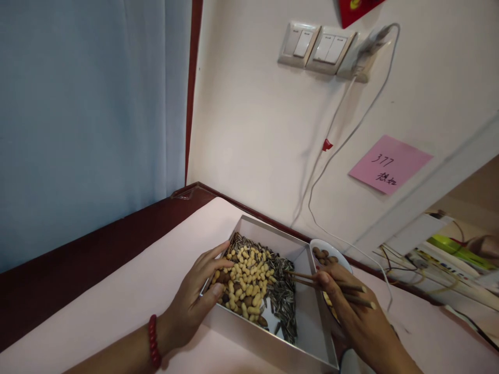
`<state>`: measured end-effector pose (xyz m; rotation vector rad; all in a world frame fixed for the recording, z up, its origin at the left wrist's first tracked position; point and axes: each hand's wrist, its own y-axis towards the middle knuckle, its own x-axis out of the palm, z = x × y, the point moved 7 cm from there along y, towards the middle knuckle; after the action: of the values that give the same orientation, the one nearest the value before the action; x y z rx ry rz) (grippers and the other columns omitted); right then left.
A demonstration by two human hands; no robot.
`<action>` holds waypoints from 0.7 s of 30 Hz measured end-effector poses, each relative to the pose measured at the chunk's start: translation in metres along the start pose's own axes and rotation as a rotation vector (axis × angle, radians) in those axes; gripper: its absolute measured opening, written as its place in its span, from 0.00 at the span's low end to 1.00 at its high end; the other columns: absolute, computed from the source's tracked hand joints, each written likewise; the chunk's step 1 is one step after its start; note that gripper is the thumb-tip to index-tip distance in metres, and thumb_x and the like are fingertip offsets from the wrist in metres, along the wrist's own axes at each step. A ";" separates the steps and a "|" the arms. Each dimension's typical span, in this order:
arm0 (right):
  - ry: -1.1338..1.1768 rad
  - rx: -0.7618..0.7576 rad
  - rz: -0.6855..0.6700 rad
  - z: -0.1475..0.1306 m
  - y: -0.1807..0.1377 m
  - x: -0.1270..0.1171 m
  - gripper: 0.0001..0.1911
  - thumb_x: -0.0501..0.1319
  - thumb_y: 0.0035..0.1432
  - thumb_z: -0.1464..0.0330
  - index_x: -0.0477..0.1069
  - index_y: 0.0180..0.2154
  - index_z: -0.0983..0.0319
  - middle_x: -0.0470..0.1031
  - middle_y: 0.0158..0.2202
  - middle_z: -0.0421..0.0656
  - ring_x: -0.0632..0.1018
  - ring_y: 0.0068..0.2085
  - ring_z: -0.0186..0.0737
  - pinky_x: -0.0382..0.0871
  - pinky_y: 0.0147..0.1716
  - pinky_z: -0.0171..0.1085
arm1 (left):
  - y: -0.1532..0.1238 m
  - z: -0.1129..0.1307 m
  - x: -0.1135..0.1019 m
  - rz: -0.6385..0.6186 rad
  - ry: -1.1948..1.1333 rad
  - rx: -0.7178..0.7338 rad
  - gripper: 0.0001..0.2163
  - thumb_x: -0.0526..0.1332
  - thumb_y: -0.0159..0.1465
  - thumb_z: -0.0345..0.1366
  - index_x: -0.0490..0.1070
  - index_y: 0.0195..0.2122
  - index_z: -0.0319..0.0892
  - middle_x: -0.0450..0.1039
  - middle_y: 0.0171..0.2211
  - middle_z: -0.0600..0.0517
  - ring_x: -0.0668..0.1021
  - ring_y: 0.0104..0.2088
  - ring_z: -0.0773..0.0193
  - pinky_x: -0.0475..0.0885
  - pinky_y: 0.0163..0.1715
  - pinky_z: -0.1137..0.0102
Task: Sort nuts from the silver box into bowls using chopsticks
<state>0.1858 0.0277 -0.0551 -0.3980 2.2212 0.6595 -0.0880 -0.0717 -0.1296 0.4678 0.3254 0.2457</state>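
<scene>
A white open box (317, 311) holds a heap of unshelled peanuts (249, 272), dark striped sunflower seeds (286, 298) and a few brown roundish pieces whose kind I cannot tell. My left hand (198, 291), wearing a red bead bracelet, grips the box's left rim, its thumb and fingertips reaching over the edge by the peanuts. My right hand (346, 306) is closed around a pair of wooden chopsticks (353, 286). Their tips reach over the right wall to the sunflower seeds; I cannot make out anything between them.
Just beyond the box's right side stands a white bowl (343, 257) with brown round pieces, partly hidden by my right hand. A white cable (323, 228) hangs from the wall socket to the pink tabletop (128, 291). A blue curtain (93, 114) borders the left.
</scene>
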 end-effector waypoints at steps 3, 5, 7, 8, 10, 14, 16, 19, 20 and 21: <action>-0.009 -0.014 -0.006 -0.001 0.001 0.004 0.19 0.51 0.69 0.56 0.64 0.28 0.58 0.69 0.28 0.40 0.72 0.32 0.39 0.67 0.35 0.36 | 0.000 0.001 0.001 -0.012 0.007 0.014 0.15 0.53 0.69 0.43 0.71 0.54 0.56 0.56 0.68 0.53 0.61 0.66 0.47 0.57 0.63 0.50; -0.008 -0.031 -0.012 -0.002 0.003 0.007 0.19 0.51 0.69 0.56 0.62 0.27 0.58 0.67 0.26 0.38 0.71 0.30 0.37 0.66 0.32 0.35 | 0.000 0.001 0.001 -0.016 0.017 0.022 0.15 0.52 0.70 0.43 0.70 0.55 0.58 0.55 0.68 0.54 0.60 0.66 0.48 0.57 0.63 0.51; -0.007 -0.039 -0.008 -0.002 0.004 0.010 0.20 0.51 0.69 0.56 0.62 0.26 0.58 0.67 0.26 0.38 0.71 0.29 0.37 0.65 0.31 0.35 | -0.001 0.001 0.001 -0.020 0.022 0.025 0.15 0.52 0.70 0.42 0.69 0.56 0.59 0.55 0.69 0.55 0.60 0.66 0.48 0.57 0.63 0.52; -0.010 -0.038 0.000 -0.002 0.004 0.010 0.20 0.51 0.69 0.56 0.62 0.26 0.58 0.67 0.26 0.38 0.71 0.29 0.37 0.65 0.30 0.35 | -0.001 0.001 0.001 -0.023 0.023 0.026 0.15 0.52 0.70 0.42 0.69 0.56 0.59 0.55 0.69 0.55 0.60 0.66 0.48 0.57 0.63 0.52; -0.019 -0.029 0.027 0.000 0.003 0.007 0.20 0.52 0.68 0.56 0.63 0.26 0.57 0.67 0.26 0.39 0.72 0.29 0.38 0.66 0.30 0.35 | -0.001 0.001 0.001 -0.022 0.024 0.028 0.15 0.52 0.70 0.42 0.69 0.56 0.59 0.55 0.68 0.55 0.60 0.66 0.48 0.57 0.63 0.52; 0.005 -0.017 0.065 -0.003 -0.005 -0.008 0.19 0.52 0.67 0.56 0.65 0.26 0.57 0.71 0.27 0.41 0.75 0.31 0.40 0.70 0.30 0.35 | -0.001 0.001 -0.001 -0.023 0.036 0.039 0.15 0.52 0.70 0.43 0.70 0.56 0.58 0.55 0.68 0.54 0.60 0.66 0.48 0.57 0.63 0.52; 0.019 -0.009 0.107 -0.005 -0.015 -0.021 0.18 0.53 0.67 0.56 0.70 0.29 0.57 0.75 0.30 0.42 0.77 0.33 0.41 0.72 0.31 0.35 | 0.000 0.001 -0.001 -0.028 0.044 0.039 0.15 0.53 0.70 0.43 0.70 0.56 0.58 0.56 0.68 0.54 0.61 0.66 0.48 0.58 0.63 0.53; -0.011 0.021 0.289 -0.003 -0.040 -0.054 0.15 0.54 0.66 0.56 0.75 0.35 0.55 0.77 0.35 0.44 0.78 0.37 0.44 0.74 0.36 0.38 | 0.001 -0.001 -0.003 -0.028 0.045 0.023 0.15 0.53 0.69 0.43 0.71 0.54 0.58 0.57 0.68 0.55 0.61 0.66 0.47 0.57 0.63 0.53; -0.028 0.035 0.355 0.001 -0.051 -0.066 0.15 0.54 0.66 0.56 0.75 0.36 0.55 0.77 0.37 0.45 0.78 0.39 0.46 0.74 0.39 0.40 | 0.001 -0.002 -0.003 -0.025 0.041 0.015 0.15 0.53 0.69 0.43 0.72 0.54 0.57 0.57 0.68 0.55 0.60 0.66 0.47 0.57 0.64 0.53; -0.045 0.049 0.419 0.006 -0.064 -0.079 0.16 0.52 0.66 0.55 0.75 0.36 0.55 0.77 0.39 0.46 0.78 0.42 0.48 0.74 0.41 0.42 | 0.002 -0.003 -0.004 -0.018 0.036 0.004 0.14 0.53 0.69 0.43 0.73 0.53 0.57 0.57 0.68 0.55 0.60 0.66 0.47 0.56 0.64 0.53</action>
<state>0.2715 -0.0156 -0.0208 0.1138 2.2907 0.8183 -0.0931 -0.0701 -0.1304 0.4649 0.3657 0.2359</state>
